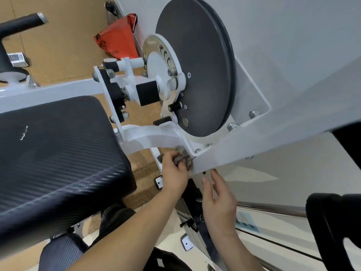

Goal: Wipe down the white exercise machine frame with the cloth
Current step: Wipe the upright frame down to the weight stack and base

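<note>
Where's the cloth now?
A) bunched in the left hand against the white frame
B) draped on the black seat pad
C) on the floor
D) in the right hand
A: the left hand grips the bunched cloth against the white frame; the right hand holds nothing.

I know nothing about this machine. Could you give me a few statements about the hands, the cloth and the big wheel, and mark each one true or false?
1. The left hand grips the cloth. True.
2. The cloth is lying on the floor. False: it is pressed against the white frame, beside a bolted corner.
3. The right hand holds nothing, its fingers fairly straight, close under the frame. True.
4. The big round disc is bright red. False: it is dark grey; the red thing is a bag behind the machine.
</note>
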Tool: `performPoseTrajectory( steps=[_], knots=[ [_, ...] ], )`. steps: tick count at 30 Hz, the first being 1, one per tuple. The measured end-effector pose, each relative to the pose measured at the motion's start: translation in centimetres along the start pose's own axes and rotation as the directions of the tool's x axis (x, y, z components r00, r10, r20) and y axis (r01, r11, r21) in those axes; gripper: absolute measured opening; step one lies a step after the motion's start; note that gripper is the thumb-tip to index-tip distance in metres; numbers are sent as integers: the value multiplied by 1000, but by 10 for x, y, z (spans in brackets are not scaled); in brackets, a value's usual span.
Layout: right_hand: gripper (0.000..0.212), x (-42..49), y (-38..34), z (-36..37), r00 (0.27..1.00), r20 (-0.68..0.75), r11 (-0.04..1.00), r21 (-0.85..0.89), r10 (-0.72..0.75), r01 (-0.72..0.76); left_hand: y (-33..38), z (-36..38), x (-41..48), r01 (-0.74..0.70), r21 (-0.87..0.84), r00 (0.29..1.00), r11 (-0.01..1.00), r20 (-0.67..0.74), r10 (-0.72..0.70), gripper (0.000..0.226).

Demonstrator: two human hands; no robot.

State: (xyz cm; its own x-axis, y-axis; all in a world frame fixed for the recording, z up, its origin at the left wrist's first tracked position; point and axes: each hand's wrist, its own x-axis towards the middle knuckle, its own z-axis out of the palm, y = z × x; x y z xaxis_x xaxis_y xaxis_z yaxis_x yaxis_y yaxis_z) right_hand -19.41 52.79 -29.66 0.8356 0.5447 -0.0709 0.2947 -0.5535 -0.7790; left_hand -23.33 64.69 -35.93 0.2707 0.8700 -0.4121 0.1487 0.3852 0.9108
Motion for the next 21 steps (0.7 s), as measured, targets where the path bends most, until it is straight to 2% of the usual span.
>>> performPoseTrajectory(
  steps=[2, 3, 6, 7, 9, 13, 17, 21],
  knots=[
    [62, -2, 6, -3, 998, -26, 999, 8, -53, 53, 2, 1, 0, 145, -51, 989, 988, -27, -147, 14],
    [65, -1, 8, -6, 998, -42, 998, 19, -53, 54, 7, 4, -2, 146, -76, 987, 986, -51, -150, 11],
    [72, 5, 13, -10, 998, -46, 998, 47, -42, 44, 20, 12, -8, -42, -54, 995, 998, -90, 37, 15],
    [71, 6, 13, -10, 998, -25, 998, 44, -51, 52, 21, 12, -10, -100, -44, 992, 994, -83, 97, 18],
    [66, 6, 13, -9, 998, 15, 997, 42, -68, 68, 19, 10, -5, -118, -53, 991, 992, -75, 114, 20],
    [61, 4, 10, -9, 996, 59, 997, 41, -70, 68, 18, 10, 4, 10, -158, 997, 987, -70, -21, 23],
    [53, -3, 6, -13, 994, 92, 999, 5, -52, 52, 20, 13, 0, 152, -252, 988, 956, -1, -157, 22],
    [38, -4, -5, -19, 994, 103, 998, 42, 32, -37, 41, 5, -13, 117, -143, 993, 983, 41, -113, 17]
  ],
)
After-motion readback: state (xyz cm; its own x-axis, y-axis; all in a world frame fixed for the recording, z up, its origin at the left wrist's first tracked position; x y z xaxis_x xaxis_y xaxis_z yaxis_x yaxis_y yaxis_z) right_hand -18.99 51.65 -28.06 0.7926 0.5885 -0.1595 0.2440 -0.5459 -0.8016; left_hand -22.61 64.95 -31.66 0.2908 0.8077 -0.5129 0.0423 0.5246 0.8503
